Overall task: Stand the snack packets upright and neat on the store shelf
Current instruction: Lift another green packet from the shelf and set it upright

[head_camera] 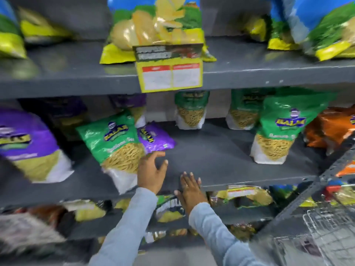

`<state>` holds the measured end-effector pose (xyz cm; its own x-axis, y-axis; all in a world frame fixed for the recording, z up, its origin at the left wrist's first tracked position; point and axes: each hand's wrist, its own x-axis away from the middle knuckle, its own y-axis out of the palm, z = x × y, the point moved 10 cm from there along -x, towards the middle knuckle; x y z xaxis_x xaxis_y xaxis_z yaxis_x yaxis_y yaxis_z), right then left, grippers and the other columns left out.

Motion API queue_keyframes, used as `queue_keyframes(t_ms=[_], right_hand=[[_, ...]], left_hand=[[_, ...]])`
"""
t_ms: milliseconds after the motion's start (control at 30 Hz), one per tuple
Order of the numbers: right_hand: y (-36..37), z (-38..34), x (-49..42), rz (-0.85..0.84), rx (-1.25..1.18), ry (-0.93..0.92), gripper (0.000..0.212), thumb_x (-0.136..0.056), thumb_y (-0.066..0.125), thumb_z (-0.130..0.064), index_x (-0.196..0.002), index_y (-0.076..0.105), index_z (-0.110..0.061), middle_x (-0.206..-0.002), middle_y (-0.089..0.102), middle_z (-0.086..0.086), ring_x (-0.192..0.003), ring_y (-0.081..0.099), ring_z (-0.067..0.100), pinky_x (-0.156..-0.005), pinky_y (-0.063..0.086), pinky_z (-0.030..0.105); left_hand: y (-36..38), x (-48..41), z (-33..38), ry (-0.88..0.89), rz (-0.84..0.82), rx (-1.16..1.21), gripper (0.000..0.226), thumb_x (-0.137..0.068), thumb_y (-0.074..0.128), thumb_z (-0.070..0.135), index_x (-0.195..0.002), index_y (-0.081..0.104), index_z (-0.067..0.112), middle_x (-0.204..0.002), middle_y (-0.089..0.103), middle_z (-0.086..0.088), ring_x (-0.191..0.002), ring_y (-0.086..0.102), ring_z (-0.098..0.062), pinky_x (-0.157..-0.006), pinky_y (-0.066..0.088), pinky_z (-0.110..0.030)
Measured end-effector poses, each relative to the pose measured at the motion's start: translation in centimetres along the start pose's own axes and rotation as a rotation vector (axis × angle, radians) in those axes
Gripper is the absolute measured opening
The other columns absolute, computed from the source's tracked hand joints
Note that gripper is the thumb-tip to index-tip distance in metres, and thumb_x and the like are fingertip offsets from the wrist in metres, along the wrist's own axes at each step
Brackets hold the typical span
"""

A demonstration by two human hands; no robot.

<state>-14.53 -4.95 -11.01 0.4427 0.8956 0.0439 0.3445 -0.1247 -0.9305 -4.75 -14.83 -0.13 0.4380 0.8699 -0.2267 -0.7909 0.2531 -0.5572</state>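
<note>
Where packets lean, the grey shelf (221, 150) shows bare metal.

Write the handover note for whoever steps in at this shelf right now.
Left hand: open, empty, beside the leaning green packet on the middle shelf.
Right hand: open, flat at that shelf's front edge, holding nothing.
Done: the green packet on the right and two more behind it stand upright.
Left: straighten the leaning green packet, lift the small purple packet lying behind it, and fix the tilted purple packet at far left.
</note>
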Motion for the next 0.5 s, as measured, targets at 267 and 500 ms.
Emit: queue_keyframes(t_ms=[267, 500], right_hand=[[3.1, -0.3, -0.2, -0.006, 0.193, 0.112, 0.065, -0.079, 0.032, -0.043, -0.124, 0.054, -0.002, -0.129, 0.061, 0.012, -0.119, 0.057, 0.029, -0.11, -0.001, 0.04], [3.7, 0.7, -0.1, -0.037, 0.186, 0.176, 0.074, -0.091, 0.001, -0.045, -0.126, 0.053, -0.005, -0.131, 0.06, 0.01, -0.121, 0.056, 0.028, -0.111, -0.001, 0.039]], left_hand=[[-8.4, 1.9, -8.6, -0.434, 0.202, -0.126, 0.087, -0.072, 0.078, 0.033, -0.142, 0.028, 0.017, -0.144, 0.031, -0.02, -0.134, 0.031, -0.041, -0.111, 0.027, -0.051], [-6.0, 2.5, -11.9, -0.676, 0.133, 0.583, 0.085, -0.067, 0.085, 0.008, -0.129, 0.027, 0.008, -0.123, 0.042, -0.002, -0.111, 0.044, -0.017, -0.102, 0.038, -0.033]])
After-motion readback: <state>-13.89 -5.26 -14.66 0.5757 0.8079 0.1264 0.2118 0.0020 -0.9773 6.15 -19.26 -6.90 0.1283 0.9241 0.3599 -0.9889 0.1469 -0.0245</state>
